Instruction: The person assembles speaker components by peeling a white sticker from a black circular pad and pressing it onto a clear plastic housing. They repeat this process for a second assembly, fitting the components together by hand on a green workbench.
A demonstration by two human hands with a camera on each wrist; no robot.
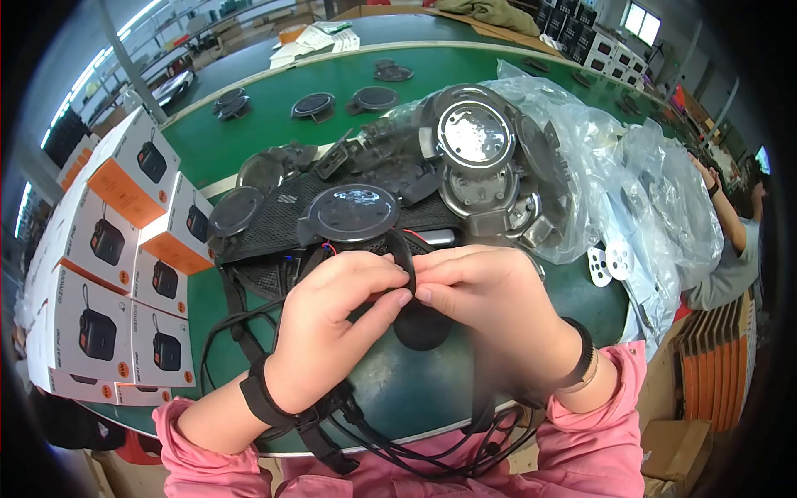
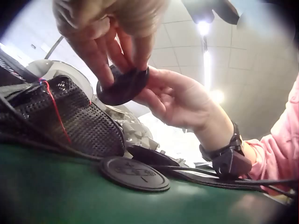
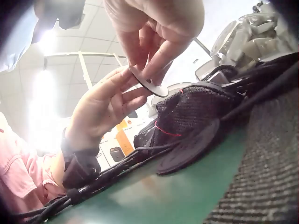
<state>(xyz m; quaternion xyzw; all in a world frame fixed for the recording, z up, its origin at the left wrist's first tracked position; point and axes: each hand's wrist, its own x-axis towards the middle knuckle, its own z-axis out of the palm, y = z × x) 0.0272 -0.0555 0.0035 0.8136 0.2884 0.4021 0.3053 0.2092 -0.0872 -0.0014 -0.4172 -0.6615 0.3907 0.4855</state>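
A thin, round black disc (image 1: 405, 259) is held nearly edge-on between both hands above the table. My left hand (image 1: 339, 309) pinches one side of it with fingers and thumb; my right hand (image 1: 490, 297) pinches the other side. The left wrist view has the disc's dark face (image 2: 122, 87) tilted, and in the right wrist view a pale surface (image 3: 152, 87) shows on it. Below the hands, another round black disc (image 2: 135, 174) with raised marks lies flat on the green table. A black mesh bag (image 3: 194, 109) with a red wire is just behind.
Behind the hands are piled round dark parts (image 1: 353, 212) and a clear plastic bag (image 1: 581, 158). Printed speaker boxes (image 1: 91, 328) stack at the left. Black cables (image 1: 398, 452) run along the front edge. White discs (image 1: 617, 259) lie at right; another person's arm (image 1: 724, 207) is beyond.
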